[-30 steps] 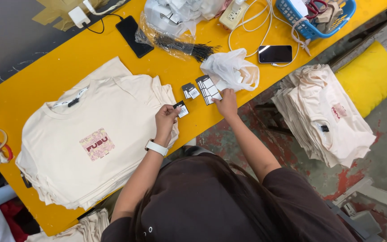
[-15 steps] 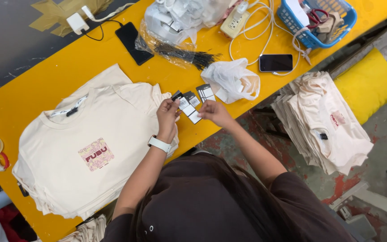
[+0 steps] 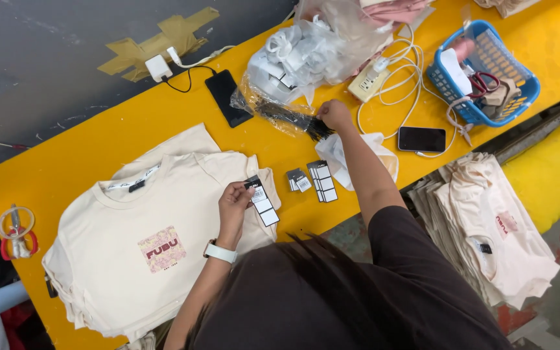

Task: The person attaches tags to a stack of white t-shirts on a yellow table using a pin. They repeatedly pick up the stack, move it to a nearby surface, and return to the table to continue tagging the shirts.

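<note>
Whereas half a second ago both hands met over the paper tags at the shirt's sleeve, the right hand (image 3: 335, 115) has now reached up to the centre top of the frame, fingers curled and pinching at the end of the bundle of thin black fastener loops (image 3: 293, 119) that spills from a clear plastic bag. The left hand (image 3: 234, 201) stays lower, left of centre, gripping a black-and-white rectangular hang tag (image 3: 262, 201) between thumb and fingers, just over the right sleeve of the cream short-sleeved T-shirt with a pink chest print (image 3: 144, 240), which lies flat on the yellow table (image 3: 98, 139). Two small stacks of similar tags (image 3: 314, 181) rest just right of the held one, untouched. So the held tag has been separated from the stacks, and the other hand has gone to the loops.
</note>
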